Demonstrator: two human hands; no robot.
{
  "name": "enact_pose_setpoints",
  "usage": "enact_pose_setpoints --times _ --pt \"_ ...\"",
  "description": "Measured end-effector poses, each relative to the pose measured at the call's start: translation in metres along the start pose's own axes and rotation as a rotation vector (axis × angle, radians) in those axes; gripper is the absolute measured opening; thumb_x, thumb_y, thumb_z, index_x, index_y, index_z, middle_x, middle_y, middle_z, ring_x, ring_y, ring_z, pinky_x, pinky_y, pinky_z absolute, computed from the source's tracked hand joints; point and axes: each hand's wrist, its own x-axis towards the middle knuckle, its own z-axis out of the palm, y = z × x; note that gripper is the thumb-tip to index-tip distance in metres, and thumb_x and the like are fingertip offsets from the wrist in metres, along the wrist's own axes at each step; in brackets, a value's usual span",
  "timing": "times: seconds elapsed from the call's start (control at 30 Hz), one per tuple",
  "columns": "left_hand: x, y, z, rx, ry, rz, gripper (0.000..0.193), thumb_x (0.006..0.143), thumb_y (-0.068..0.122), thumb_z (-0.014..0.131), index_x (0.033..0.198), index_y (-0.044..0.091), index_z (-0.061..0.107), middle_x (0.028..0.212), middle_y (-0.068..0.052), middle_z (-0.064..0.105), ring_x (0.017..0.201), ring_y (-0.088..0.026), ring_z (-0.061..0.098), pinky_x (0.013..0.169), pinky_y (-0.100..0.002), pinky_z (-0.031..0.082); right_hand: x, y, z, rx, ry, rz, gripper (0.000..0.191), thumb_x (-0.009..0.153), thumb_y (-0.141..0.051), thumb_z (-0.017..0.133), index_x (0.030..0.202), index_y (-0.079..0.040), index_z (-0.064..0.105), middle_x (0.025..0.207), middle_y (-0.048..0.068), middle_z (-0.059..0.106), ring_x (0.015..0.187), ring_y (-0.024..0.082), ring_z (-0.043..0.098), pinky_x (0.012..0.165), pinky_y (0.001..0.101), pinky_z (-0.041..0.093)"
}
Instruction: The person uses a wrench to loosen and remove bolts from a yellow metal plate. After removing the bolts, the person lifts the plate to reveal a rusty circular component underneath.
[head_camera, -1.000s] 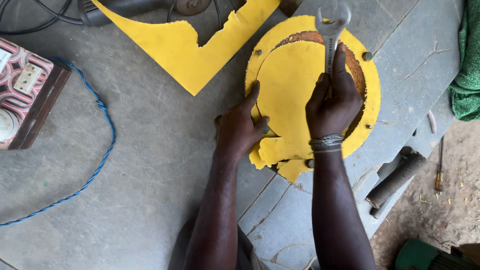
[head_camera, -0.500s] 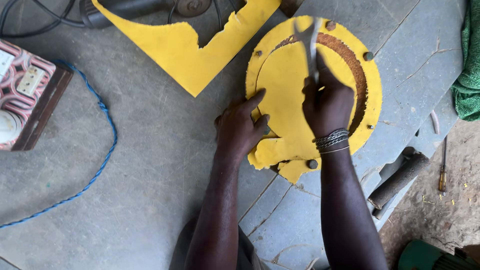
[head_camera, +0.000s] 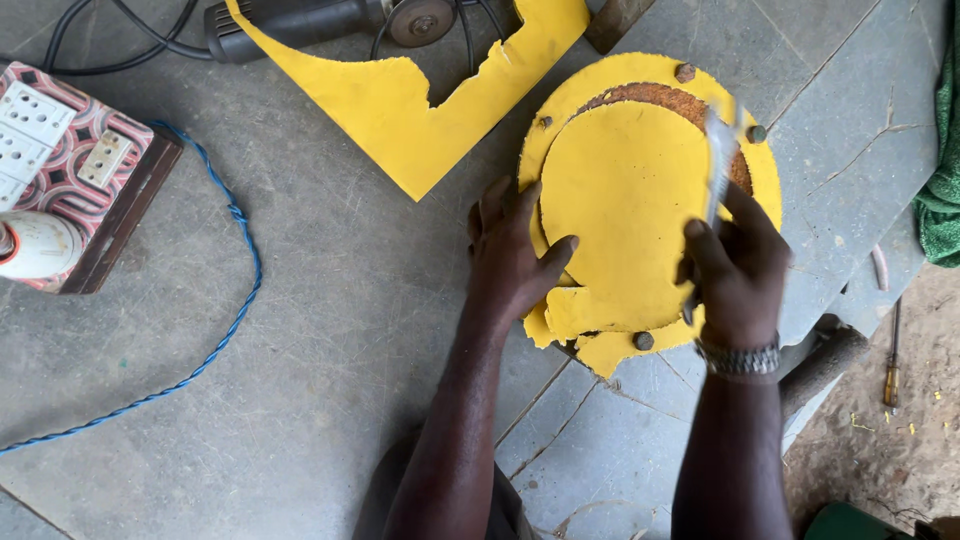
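Note:
A round yellow metal disc (head_camera: 620, 200) with bolts around its rim lies on the grey stone slab (head_camera: 330, 330); a smaller yellow disc sits on top, leaving a rusty crescent at the upper right. My left hand (head_camera: 510, 255) presses on the disc's left edge, thumb on the upper disc. My right hand (head_camera: 735, 270) grips a silver spanner (head_camera: 718, 160), blurred, its head pointing up over the disc's right side.
A jagged yellow sheet offcut (head_camera: 410, 95) lies at the top with an angle grinder (head_camera: 320, 20) behind it. A patterned socket box (head_camera: 70, 160) and blue cord (head_camera: 225, 320) are at left. Green cloth (head_camera: 940, 200) at right; a screwdriver (head_camera: 890, 350) lies on dirt ground.
My right hand has drawn the spanner down and to the right, from the disc's top edge toward its right side. My left hand stays on the left edge.

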Motion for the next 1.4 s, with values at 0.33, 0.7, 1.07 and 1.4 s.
enact_pose_setpoints --times 0.33,0.7,1.07,1.4 --pt "-0.003 -0.001 0.005 -0.037 0.044 -0.004 0.068 0.083 0.028 0.081 0.146 0.017 0.056 0.149 -0.015 0.046 0.145 -0.035 0.037 0.122 -0.058 0.025 -0.027 0.008 0.011 -0.032 -0.090 -0.057 0.052 0.099 -0.006 0.064 0.148 0.005 0.049 0.080 0.005 0.066 0.058 0.010 0.066 0.049 0.0255 0.052" --pt "0.002 -0.005 0.002 -0.023 0.068 0.068 0.063 0.083 0.025 0.082 0.142 0.015 0.061 0.143 -0.011 0.058 0.143 -0.030 0.042 0.124 -0.054 0.025 0.041 0.013 0.071 -0.705 0.060 -0.553 0.053 0.096 -0.006 0.065 0.149 -0.006 0.056 0.093 0.021 0.070 0.081 0.039 0.070 0.074 0.0478 0.057" --pt "-0.004 0.011 0.003 -0.196 -0.098 0.153 0.086 0.085 0.039 0.077 0.159 0.019 0.040 0.161 -0.015 0.044 0.153 -0.048 0.022 0.120 -0.063 0.011 -0.007 0.048 -0.030 -0.409 0.183 -0.243 0.050 0.099 0.002 0.060 0.149 0.002 0.058 0.097 0.018 0.076 0.070 0.026 0.071 0.061 0.0334 0.057" --pt "-0.005 0.020 -0.007 -0.350 -0.170 0.257 0.082 0.102 0.061 0.057 0.166 0.018 0.030 0.163 -0.014 0.050 0.155 -0.030 0.043 0.129 -0.051 0.026 -0.137 0.223 -0.121 -0.794 0.237 0.268 0.069 0.080 -0.028 0.079 0.143 -0.004 0.061 0.088 0.019 0.076 0.080 0.030 0.073 0.075 0.0485 0.057"
